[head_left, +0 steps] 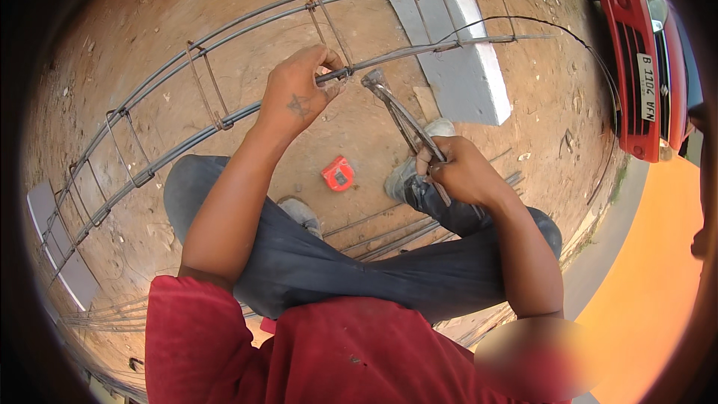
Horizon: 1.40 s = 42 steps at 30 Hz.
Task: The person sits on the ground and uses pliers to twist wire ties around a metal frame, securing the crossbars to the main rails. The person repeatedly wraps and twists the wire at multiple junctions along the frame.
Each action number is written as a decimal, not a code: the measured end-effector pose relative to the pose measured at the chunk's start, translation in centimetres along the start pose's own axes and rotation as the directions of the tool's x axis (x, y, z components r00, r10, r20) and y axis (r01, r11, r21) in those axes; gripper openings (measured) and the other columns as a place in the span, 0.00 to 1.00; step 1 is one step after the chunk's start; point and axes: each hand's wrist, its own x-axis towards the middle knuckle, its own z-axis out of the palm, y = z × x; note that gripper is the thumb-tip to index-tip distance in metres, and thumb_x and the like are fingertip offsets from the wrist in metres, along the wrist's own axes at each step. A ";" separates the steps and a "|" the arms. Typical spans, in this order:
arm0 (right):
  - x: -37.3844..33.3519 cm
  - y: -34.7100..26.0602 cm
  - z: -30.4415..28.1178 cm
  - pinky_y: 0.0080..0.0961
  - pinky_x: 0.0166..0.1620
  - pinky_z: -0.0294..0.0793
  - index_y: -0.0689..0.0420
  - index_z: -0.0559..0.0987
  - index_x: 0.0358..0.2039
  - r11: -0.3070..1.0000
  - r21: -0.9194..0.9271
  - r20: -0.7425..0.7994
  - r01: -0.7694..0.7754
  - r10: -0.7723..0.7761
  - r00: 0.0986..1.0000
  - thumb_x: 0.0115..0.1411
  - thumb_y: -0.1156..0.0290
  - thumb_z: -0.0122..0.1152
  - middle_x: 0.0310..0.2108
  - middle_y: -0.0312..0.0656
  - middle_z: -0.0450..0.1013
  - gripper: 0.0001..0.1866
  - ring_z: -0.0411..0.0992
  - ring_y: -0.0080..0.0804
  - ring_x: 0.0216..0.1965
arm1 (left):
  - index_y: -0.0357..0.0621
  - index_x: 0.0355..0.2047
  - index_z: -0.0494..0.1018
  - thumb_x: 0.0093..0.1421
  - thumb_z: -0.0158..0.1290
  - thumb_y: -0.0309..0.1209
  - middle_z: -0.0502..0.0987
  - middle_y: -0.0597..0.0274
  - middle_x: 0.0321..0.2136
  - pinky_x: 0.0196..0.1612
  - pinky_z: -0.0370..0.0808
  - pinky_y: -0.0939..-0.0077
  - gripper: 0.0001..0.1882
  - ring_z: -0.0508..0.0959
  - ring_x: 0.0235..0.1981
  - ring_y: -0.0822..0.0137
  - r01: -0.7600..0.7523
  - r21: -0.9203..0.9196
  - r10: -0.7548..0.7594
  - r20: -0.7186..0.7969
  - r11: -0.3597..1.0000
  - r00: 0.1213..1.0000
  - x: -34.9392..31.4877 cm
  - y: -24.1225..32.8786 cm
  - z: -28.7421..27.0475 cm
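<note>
A long rebar cage (250,110) arcs across the ground in front of me, its bars joined by several square stirrups. My left hand (301,95) is closed on the cage's near bars, fingers and thumb pinching where a stirrup meets them. Whether a tie wire is also between those fingers is too small to tell. In my right hand (460,170) is a pair of pincers (400,108), gripped by the handles. Their head points up and left, just right of the pinched joint and apart from it. Between my feet lies a red tape measure (339,173).
A grey and white block (467,78) lies under the cage's right end, a flat grey board (66,254) under its left end. Loose steel bars (385,236) lie beneath my legs. A thin dark wire (580,39) trails right toward a parked red car (632,67).
</note>
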 end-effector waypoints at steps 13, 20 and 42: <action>0.1 -0.4 -0.4 0.32 0.38 0.70 0.62 0.77 0.30 0.999 -0.045 -0.113 0.005 -0.011 0.994 0.52 0.78 0.50 0.26 0.50 0.74 0.08 0.72 0.40 0.31 | 0.49 0.37 0.81 0.41 0.65 0.20 0.77 0.69 0.34 0.32 0.76 0.73 0.20 0.80 0.31 0.68 -0.264 -0.027 0.264 -0.005 0.964 0.964 1.1 -0.5 0.0; -0.3 -1.2 -0.7 0.25 0.32 0.65 0.61 0.77 0.30 0.984 -0.175 -0.030 0.032 -0.038 0.999 0.50 0.82 0.49 0.23 0.40 0.70 0.09 0.67 0.29 0.27 | 0.49 0.34 0.83 0.41 0.64 0.19 0.74 0.69 0.34 0.33 0.78 0.72 0.18 0.80 0.33 0.67 -0.278 0.020 0.276 0.079 0.960 0.958 2.3 -0.7 0.1; -0.6 -1.4 2.4 0.24 0.43 0.69 0.63 0.76 0.28 0.984 -0.164 -0.112 0.066 -0.085 0.990 0.47 0.87 0.49 0.42 0.44 0.72 0.09 0.71 0.33 0.40 | 0.38 0.43 0.74 0.49 0.66 0.40 0.77 0.54 0.36 0.33 0.73 0.75 0.25 0.77 0.30 0.66 0.303 -0.179 -0.213 0.399 0.936 0.892 -3.1 2.2 -0.6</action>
